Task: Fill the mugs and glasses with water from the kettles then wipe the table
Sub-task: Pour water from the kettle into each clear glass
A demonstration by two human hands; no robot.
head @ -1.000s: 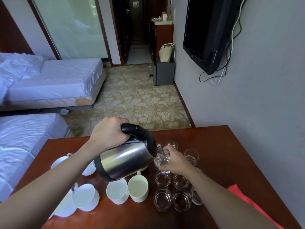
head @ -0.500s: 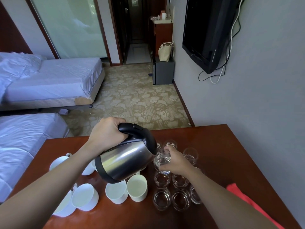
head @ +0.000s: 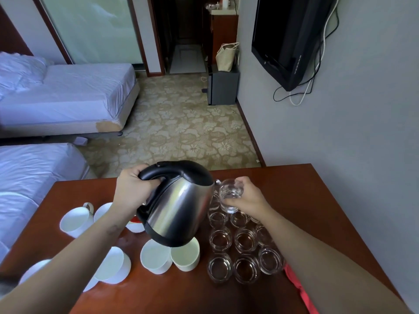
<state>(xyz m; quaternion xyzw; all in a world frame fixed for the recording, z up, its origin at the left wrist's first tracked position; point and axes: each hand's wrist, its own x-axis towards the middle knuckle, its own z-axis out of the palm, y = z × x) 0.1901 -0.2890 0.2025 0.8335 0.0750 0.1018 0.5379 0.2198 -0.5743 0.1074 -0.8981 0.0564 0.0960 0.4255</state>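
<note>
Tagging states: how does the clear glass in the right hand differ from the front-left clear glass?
Held clear glass is lifted; front-left clear glass stands on the brown table. Right hand grips held glass at steel kettle's spout; front-left glass untouched. Both short, transparent.

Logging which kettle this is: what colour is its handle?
Black; the kettle handle shows best in the head view.

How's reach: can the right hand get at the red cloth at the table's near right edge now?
Probably not yet. The right hand grips a small clear glass at the spout of the steel kettle. The red cloth lies uncovered on that side, so likely yes once the glass is put down.
</note>
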